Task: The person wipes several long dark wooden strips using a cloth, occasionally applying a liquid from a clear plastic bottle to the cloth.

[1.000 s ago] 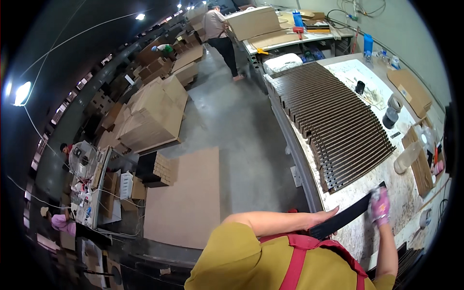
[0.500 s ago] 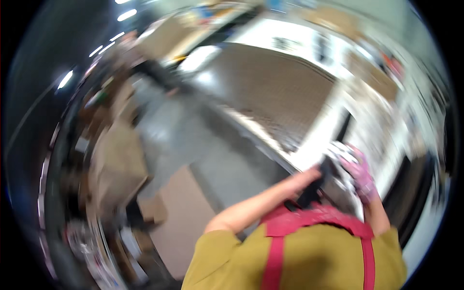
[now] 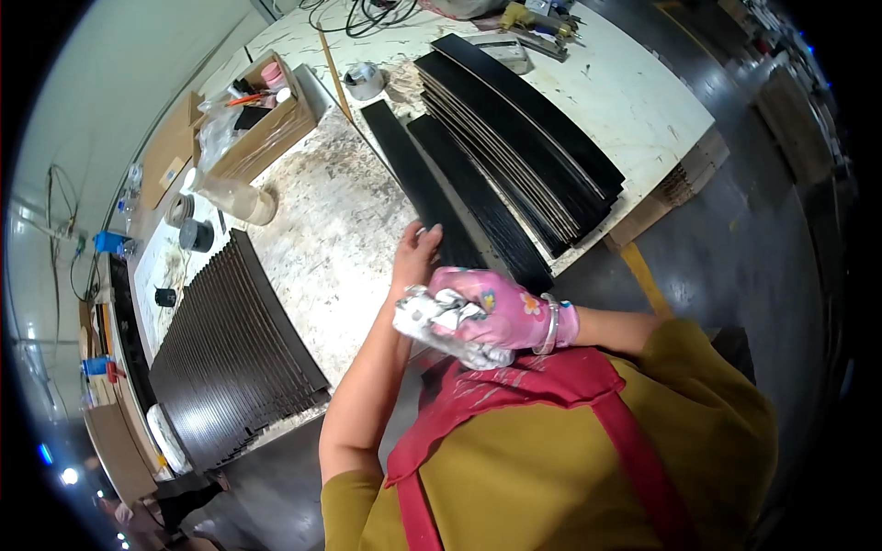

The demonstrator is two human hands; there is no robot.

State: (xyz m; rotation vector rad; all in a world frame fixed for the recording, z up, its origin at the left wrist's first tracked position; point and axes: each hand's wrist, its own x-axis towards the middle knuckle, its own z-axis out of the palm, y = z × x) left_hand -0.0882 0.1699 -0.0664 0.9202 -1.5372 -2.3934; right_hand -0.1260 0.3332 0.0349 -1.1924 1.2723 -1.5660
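A long narrow black board [image 3: 404,156] lies on the worktable, its near end running toward my body. My bare left hand [image 3: 418,253] is at that board's left edge, fingers curled against it. In front of my apron, my right hand [image 3: 501,308], in a pink flowered glove, is closed around a crumpled white-and-grey rag [image 3: 432,317]. Just right of the first board lies a second black board [image 3: 478,197]. Farther right, several more black boards [image 3: 524,129] are stacked in a fanned pile.
Dark brown strips [image 3: 239,358] stand in a close row on the table's left. Behind them are a plastic bottle [image 3: 234,197], a dark jar [image 3: 195,236] and a cardboard box of supplies [image 3: 266,138]. A tape roll [image 3: 364,81] and a yellowish air tool [image 3: 533,20] lie at the far side.
My view has swung from the walkway to the worktable. My left hand, which was near a dark item at my body, is now at the black board; the right still grips the rag.
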